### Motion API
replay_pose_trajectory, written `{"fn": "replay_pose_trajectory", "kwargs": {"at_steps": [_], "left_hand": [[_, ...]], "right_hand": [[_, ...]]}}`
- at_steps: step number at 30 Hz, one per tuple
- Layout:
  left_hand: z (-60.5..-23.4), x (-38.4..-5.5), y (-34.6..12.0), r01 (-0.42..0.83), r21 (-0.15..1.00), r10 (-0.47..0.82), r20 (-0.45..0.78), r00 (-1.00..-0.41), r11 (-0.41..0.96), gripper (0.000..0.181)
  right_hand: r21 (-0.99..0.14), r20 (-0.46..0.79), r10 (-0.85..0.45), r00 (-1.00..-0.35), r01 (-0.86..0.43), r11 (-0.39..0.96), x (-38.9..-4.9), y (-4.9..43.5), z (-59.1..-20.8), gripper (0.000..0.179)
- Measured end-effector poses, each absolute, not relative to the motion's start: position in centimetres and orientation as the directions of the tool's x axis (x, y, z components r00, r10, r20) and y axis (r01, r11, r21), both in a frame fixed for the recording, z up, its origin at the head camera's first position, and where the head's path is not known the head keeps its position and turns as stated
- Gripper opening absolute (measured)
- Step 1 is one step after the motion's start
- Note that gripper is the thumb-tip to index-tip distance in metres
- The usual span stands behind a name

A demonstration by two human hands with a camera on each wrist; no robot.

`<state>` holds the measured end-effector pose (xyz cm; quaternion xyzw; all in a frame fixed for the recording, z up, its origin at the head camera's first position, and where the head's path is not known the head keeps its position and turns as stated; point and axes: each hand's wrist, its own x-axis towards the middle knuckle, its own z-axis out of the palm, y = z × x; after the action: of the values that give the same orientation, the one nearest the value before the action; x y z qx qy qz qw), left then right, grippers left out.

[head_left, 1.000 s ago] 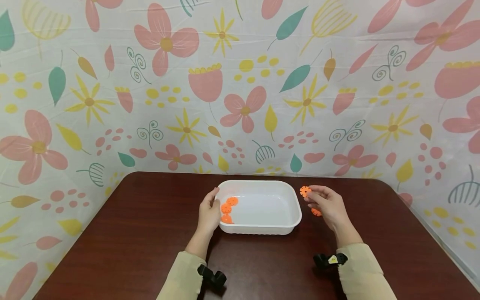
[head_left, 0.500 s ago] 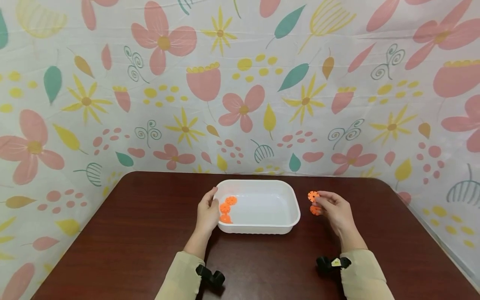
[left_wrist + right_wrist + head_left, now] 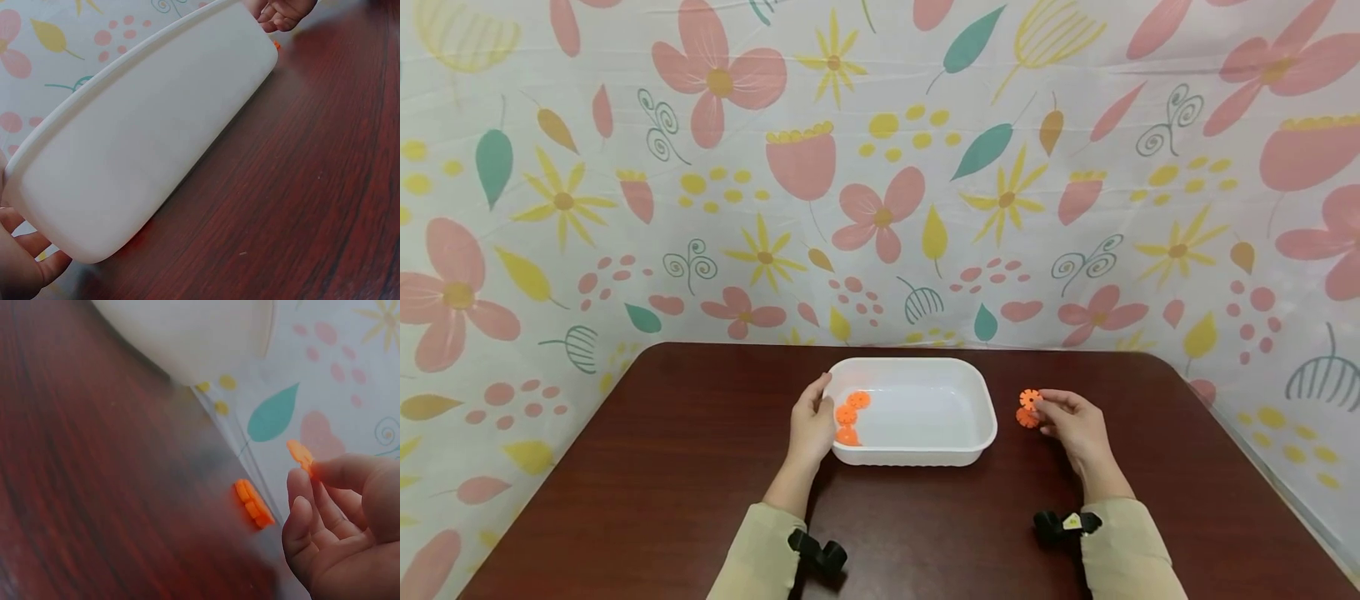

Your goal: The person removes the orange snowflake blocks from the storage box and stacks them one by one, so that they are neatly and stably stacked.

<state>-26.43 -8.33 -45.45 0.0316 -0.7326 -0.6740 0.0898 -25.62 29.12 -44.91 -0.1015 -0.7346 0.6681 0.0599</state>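
Note:
In the head view my left hand grips the left rim of a white rectangular plastic basin. Several orange notched discs lie inside at its left end. To the right of the basin, my right hand pinches an orange notched disc between thumb and fingertips. Just below it, one or more orange discs rest on the table, partly covered by the held one. The right wrist view shows the held disc edge-on, apart from the orange piece on the table.
The basin stands near the back of a dark reddish-brown table. A flower-patterned cloth hangs behind the table. Black wrist cameras are strapped at both sleeves, the left camera and the right camera.
My right hand has moved away from the basin's right side and slightly down, bringing the pinched disc above the orange on the table. My left hand stays on the rim; the view shifts slightly.

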Motion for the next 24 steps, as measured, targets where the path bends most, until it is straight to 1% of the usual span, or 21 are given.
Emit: {"fn": "replay_pose_trajectory", "kwargs": {"at_steps": [8, 15, 24], "left_hand": [[-45.47, -26.36, -8.41, 0.080, 0.992, -0.179, 0.096, -0.979, 0.093, 0.042], [-45.28, -26.25, -8.33, 0.060, 0.994, -0.177, 0.076, -0.981, 0.094, 0.042], [-45.27, -26.48, -8.29, 0.065, 0.993, -0.173, 0.081, -0.982, 0.094, 0.042]], "right_hand": [[-0.986, -0.060, 0.238, -0.970, 0.095, 0.139, -25.72, 29.52, -45.27, 0.035], [-0.965, -0.067, 0.258, -0.964, 0.128, 0.228, -25.77, 29.79, -45.60, 0.042], [-0.943, -0.063, 0.274, -0.960, 0.147, 0.298, -25.86, 29.98, -45.81, 0.042]]}}
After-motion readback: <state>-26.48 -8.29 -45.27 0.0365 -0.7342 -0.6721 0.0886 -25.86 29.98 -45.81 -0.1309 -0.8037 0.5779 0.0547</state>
